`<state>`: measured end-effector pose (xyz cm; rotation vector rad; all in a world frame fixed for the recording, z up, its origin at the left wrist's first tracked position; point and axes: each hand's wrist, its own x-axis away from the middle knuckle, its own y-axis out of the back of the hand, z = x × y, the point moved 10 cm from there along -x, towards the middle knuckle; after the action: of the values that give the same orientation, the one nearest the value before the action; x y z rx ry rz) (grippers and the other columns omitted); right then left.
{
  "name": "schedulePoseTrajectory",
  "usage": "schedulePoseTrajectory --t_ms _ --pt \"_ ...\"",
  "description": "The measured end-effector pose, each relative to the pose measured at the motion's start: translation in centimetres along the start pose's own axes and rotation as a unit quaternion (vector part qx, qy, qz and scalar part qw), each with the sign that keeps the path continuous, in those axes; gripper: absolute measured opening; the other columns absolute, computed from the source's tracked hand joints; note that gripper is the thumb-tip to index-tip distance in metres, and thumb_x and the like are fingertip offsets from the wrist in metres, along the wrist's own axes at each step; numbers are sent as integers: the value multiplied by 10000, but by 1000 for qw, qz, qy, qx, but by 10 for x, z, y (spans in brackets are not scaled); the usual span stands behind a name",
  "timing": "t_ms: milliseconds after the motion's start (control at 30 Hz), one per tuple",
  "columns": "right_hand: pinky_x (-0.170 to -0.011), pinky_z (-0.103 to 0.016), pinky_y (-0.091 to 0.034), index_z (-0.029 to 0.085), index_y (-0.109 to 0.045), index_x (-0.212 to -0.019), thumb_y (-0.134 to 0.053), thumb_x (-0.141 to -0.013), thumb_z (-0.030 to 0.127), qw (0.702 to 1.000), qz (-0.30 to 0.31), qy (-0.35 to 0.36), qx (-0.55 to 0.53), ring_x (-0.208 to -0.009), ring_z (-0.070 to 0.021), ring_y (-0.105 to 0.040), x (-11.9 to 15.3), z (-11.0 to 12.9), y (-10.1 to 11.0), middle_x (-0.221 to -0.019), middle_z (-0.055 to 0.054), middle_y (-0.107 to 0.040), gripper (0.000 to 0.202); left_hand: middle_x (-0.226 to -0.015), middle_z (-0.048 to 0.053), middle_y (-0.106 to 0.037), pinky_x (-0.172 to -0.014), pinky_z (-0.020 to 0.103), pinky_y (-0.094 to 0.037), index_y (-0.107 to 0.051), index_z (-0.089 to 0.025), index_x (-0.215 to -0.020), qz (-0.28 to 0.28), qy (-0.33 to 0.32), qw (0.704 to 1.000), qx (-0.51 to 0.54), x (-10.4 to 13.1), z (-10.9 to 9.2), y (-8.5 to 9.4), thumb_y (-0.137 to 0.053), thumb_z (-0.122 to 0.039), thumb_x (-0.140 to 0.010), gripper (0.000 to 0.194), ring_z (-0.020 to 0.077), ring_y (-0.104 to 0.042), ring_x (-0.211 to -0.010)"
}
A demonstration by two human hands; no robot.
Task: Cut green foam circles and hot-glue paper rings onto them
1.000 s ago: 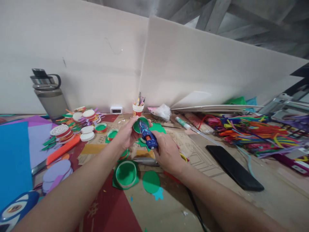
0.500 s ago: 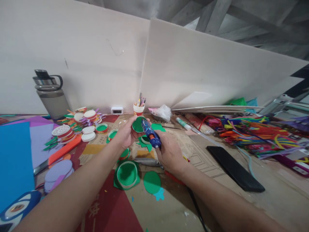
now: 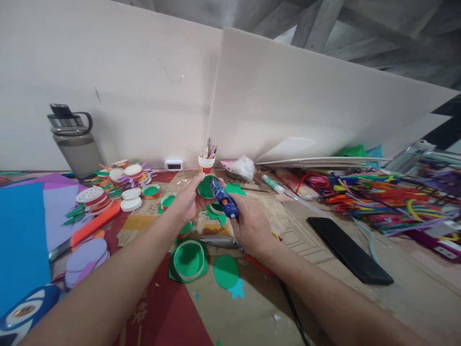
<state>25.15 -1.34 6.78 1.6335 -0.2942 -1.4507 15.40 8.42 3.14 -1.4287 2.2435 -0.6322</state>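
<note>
In my left hand [image 3: 190, 198] is a small round ring lined with green [image 3: 205, 188], tilted so that its inside faces me. My right hand [image 3: 254, 226] is closed around a blue glue gun [image 3: 226, 201], whose nozzle end reaches the ring's right side. The tip itself is hard to make out. Below my hands lie a pair of scissors [image 3: 219, 241], a pale ring on a green sheet [image 3: 188, 260], and a green disc [image 3: 226, 271]. A light-blue paper scrap [image 3: 236, 288] touches the disc's lower edge.
Finished-looking round pieces [image 3: 91, 197], an orange-handled cutter [image 3: 95, 225] and a water bottle [image 3: 77, 144] are on the left. To the right lie a black phone-like slab [image 3: 349, 250], a glue stick [image 3: 272, 184] and many coloured pipe cleaners [image 3: 378, 202]. A cup of pens [image 3: 206, 164] stands behind.
Both hands keep almost the same pose, with the glue gun still at the ring. The whole view has shifted very slightly.
</note>
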Motion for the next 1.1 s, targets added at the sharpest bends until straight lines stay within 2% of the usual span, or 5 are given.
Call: schedulePoseTrajectory --t_ms 300,467,767,900,1100 --pt "-789 -402 -466 118 -472 -1256 -465 -807 131 998 43 46 17 -916 -268 -562 1 14 -7 -1039 -141 -632 449 -925 125 -728 -621 261 -549 -681 -98 -980 17 3 1000 -12 1 1 -6 -493 -349 -882 328 209 -687 -831" --pt "-830 -419 -461 137 -483 -1246 -458 -808 134 999 26 23 -5 -973 -278 -562 0 7 -3 -1072 -150 -623 439 -901 116 -732 -662 289 -563 -683 -112 -954 11 8 1000 -3 1 -1 -5 -497 -338 -879 302 209 -692 -822" --pt "-854 -439 -463 142 -516 -1211 -461 -862 219 994 -11 -35 -102 -992 -286 -574 -3 -8 7 -1080 -146 -628 362 -826 65 -728 -733 337 -577 -651 -144 -882 -106 -63 992 11 0 -17 26 -607 -281 -825 155 178 -688 -779" --pt "-782 -377 -485 174 -573 -1110 -488 -890 354 952 -21 -163 -258 -863 -233 -615 -3 -39 12 -967 -97 -669 298 -827 92 -726 -733 353 -580 -651 -116 -899 -107 -38 992 55 -1 -14 31 -539 -310 -869 226 195 -686 -814" --pt "-601 -252 -459 203 -607 -990 -566 -821 439 825 -61 -332 -454 -653 -133 -565 12 -94 5 -821 -18 -639 293 -880 134 -725 -699 346 -578 -647 -89 -911 -116 -21 990 79 0 -12 34 -513 -318 -882 267 223 -683 -867"
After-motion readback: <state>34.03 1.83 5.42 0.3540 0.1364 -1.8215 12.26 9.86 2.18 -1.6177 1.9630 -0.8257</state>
